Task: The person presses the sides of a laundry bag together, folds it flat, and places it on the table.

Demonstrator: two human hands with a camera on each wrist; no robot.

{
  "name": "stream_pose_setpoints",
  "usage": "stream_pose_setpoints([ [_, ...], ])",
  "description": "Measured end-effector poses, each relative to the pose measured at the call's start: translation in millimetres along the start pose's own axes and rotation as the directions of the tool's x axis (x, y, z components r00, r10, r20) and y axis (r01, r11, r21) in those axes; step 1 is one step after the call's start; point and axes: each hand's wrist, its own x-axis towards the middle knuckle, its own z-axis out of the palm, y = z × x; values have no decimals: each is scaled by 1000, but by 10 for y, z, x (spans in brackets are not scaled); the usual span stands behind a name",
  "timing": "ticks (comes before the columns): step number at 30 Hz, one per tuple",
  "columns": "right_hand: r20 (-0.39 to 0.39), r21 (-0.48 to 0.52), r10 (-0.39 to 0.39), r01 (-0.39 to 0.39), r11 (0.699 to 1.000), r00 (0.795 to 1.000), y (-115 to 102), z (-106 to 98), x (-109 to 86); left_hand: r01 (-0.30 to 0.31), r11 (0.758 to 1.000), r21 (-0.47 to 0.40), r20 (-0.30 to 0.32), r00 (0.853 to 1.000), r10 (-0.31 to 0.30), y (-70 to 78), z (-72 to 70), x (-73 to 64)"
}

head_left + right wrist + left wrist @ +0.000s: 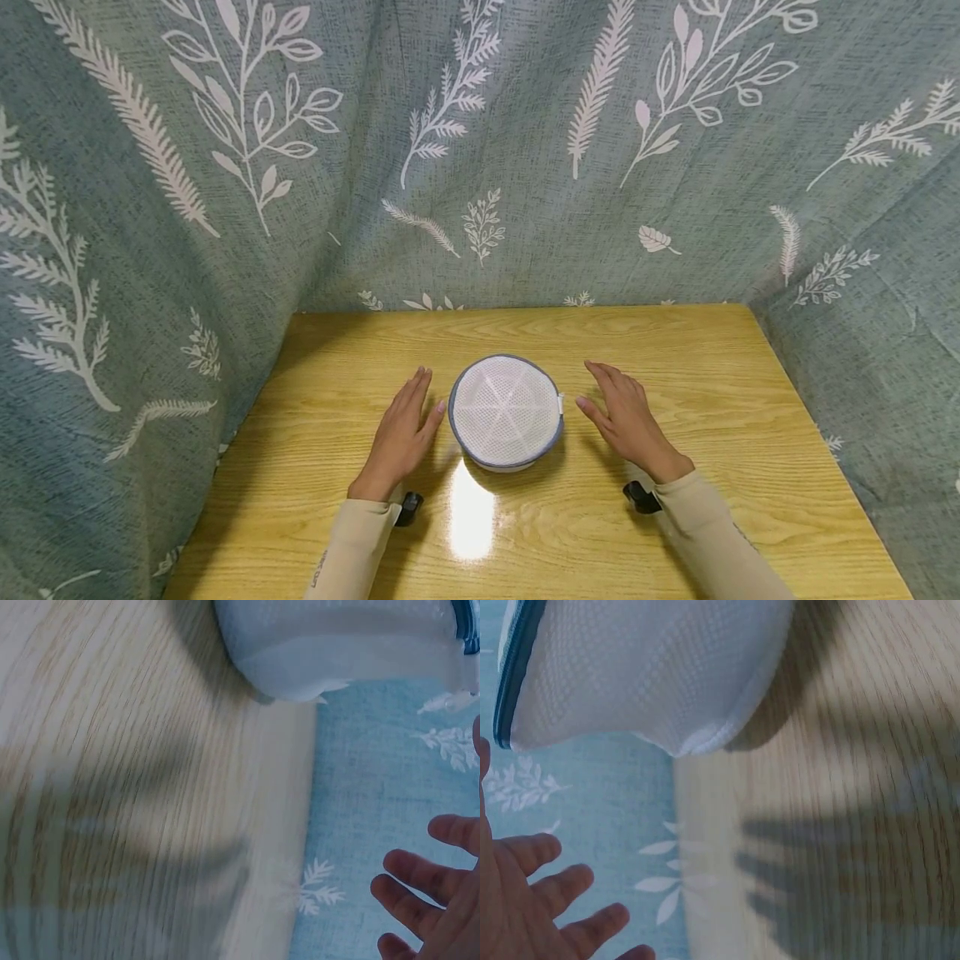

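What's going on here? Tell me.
A person's left hand and right hand are on either side of a round white mesh bag, and neither grips it. The bag sits on a wooden table with its blue-edged top facing up. A leaf-patterned cloth hangs behind.

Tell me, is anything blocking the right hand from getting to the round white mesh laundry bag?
No, nothing visible is in the way. Between the right hand and the mesh laundry bag only a strip of wooden table shows. The small white tab there belongs to the bag.
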Motion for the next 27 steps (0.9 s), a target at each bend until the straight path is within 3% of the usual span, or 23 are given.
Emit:
stream_pose_setpoints([
  [5,-2,50,3,-3,999,1000,-48,6,23,-30,999,-17,-26,999,29,51,9,1],
  [15,40,132,20,-25,991,999,-156,14,41,-27,999,-46,-35,999,25,125,30,19],
  [27,53,237,8,-21,971,999,-286,59,62,17,976,-219,-48,998,-28,252,32,32],
])
